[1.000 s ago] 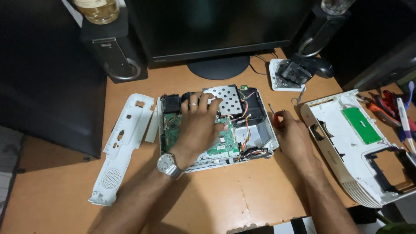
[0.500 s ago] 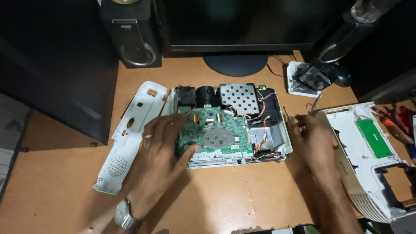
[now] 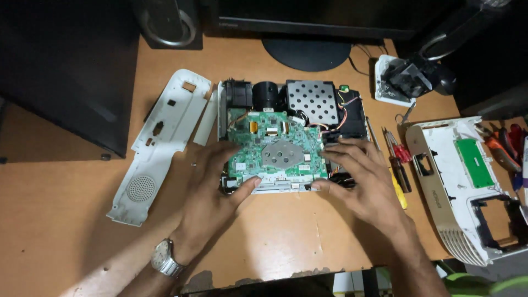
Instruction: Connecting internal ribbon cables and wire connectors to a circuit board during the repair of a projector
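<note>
On the wooden counter (image 3: 71, 187), both hands are now settling at the front edge of the opened device (image 3: 291, 137), where the green circuit board (image 3: 278, 151) is lying exposed on top. Half a second ago the left hand (image 3: 212, 192) was spread flat across the board; it is now resting at the lower left corner, fingers (image 3: 242, 190) loosely spread, thumb touching the front rim. The right hand (image 3: 366, 184) has moved in from the side and is pressing spread fingers on the right edge. Neither is pinching anything. A white side panel (image 3: 159, 137) is lying left, screwdrivers (image 3: 397, 159) and a white cover shell (image 3: 467, 181) right.
</note>
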